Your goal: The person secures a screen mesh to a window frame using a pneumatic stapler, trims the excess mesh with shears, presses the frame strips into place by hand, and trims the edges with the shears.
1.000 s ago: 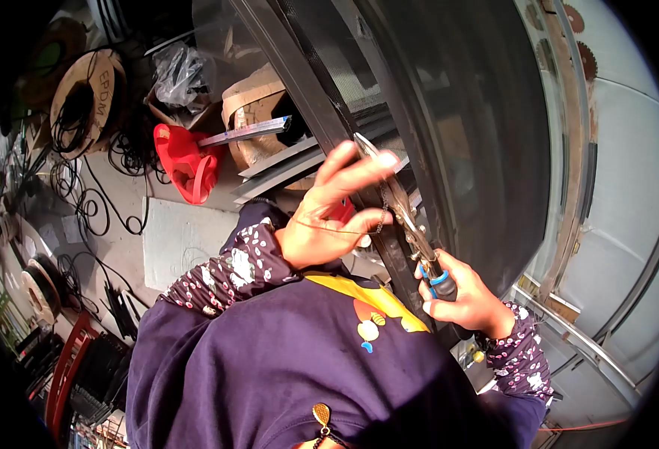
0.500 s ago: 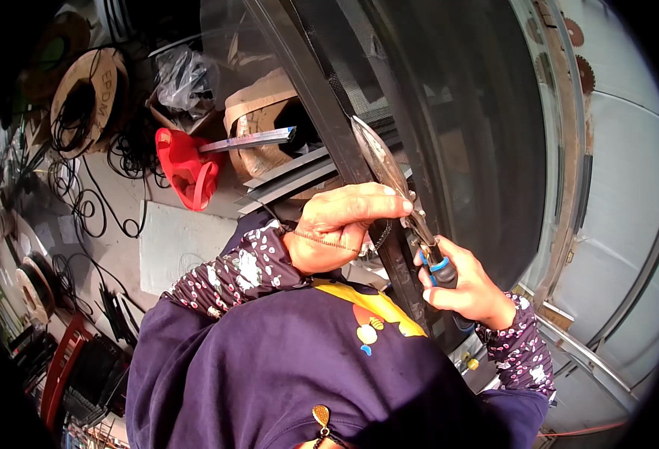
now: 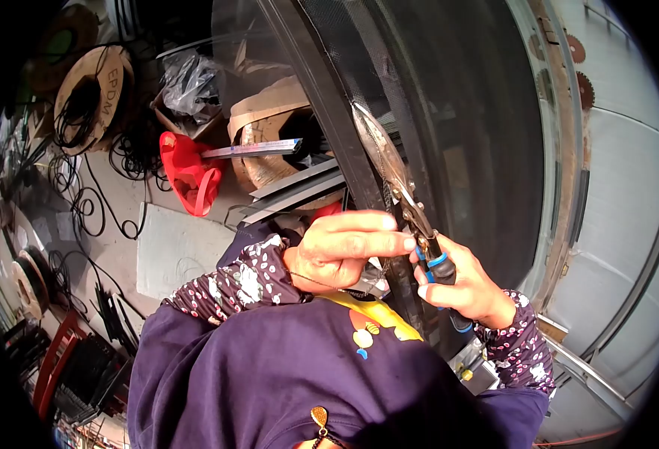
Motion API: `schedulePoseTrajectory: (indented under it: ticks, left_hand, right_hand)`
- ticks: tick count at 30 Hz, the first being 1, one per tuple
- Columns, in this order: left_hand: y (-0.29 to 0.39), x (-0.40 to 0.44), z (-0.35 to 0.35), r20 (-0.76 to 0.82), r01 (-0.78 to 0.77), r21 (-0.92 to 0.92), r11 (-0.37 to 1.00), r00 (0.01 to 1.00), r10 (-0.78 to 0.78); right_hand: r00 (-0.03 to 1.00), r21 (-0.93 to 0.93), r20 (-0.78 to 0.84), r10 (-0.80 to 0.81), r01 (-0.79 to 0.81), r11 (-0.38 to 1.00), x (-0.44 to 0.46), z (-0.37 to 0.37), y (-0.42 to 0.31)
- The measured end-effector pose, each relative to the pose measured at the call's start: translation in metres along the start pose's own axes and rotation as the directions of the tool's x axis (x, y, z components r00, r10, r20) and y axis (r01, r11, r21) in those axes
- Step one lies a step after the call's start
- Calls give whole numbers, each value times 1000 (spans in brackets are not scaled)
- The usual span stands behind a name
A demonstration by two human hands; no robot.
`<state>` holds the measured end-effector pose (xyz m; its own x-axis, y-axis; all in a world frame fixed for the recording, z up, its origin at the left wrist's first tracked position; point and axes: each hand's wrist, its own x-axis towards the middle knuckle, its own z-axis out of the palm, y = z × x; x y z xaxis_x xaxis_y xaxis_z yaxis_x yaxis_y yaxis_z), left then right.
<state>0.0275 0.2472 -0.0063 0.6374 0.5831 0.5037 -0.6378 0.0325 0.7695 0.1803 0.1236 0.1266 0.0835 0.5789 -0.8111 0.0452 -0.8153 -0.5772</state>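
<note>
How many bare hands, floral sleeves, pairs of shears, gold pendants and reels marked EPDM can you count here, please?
Bare hands: 2 (left hand, right hand)
Floral sleeves: 2 (left sleeve, right sleeve)
Shears: 1
Gold pendant: 1
EPDM reel: 1
Total: 7

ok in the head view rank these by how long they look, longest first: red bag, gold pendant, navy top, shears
1. navy top
2. shears, though a hand hides part of the handles
3. red bag
4. gold pendant
</note>
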Motion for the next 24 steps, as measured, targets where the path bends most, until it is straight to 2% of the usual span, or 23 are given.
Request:
schedulePoseTrajectory:
  ticks: [1, 2, 3, 5, 7, 8, 9, 11, 13, 15, 16, 19, 20, 23, 24]
  left_hand:
    - [-5, -4, 2, -58, -47, 108, 993, 997, 54]
    - [-15, -15, -2, -2, 92, 175, 980, 996, -94]
    - [-14, 4, -1, -167, -92, 393, 915, 971, 170]
    - [-8, 27, 3, -425, 194, 246, 950, 902, -74]
    - [-16, 33, -23, -146, 209, 356, 911, 975, -167]
    - [-22, 32, -25, -142, 192, 339, 921, 978, -152]
    - [-26, 34, -29, -117, 108, 328, 938, 990, -74]
    - [-24, 34, -23, -225, 153, 77, 985, 965, -133]
    - [-20, 36, -23, -268, 137, 105, 985, 958, -105]
    - [-18, 36, -23, -304, 114, 126, 985, 950, -71]
    - [-18, 34, -25, -286, 131, 167, 977, 955, -79]
    - [-19, 33, -25, -279, 123, 120, 985, 956, -85]
    - [-18, 34, -27, -254, 97, 221, 970, 966, -39]
    - [-21, 35, -31, -193, 45, 292, 956, 981, 13]
    - [-22, 35, -33, -180, 49, 253, 966, 984, -3]
  right_hand:
    - [1000, -1, 4, -2, 2, 1000, 0, 2, -1]
    - [1000, 56, 3, 29, -29, 998, 1, 3, -3]
    - [998, 112, 4, 58, -58, 992, 2, 5, -4]
    - [999, 130, 28, 30, -34, 991, 3, 5, -4]
    - [989, 262, 98, 108, -130, 956, 1, 6, -7]
    - [990, 258, 103, 100, -124, 958, 0, 8, -8]
    - [992, 278, 81, 99, -118, 953, 1, 11, -10]
    - [994, 285, 70, 85, -102, 953, -2, 11, -11]
    - [986, 329, 122, 114, -149, 932, 0, 6, -10]
    - [992, 315, 104, 74, -104, 943, 5, 5, -8]
    - [993, 324, 101, 60, -90, 942, 9, 5, -11]
    - [994, 336, 89, 64, -90, 938, 14, 6, -23]
    - [995, 336, 83, 59, -83, 938, 17, 7, -24]
    - [996, 325, 85, 13, -40, 945, 19, 8, -22]
    - [998, 303, 57, 7, -24, 953, 20, 9, -20]
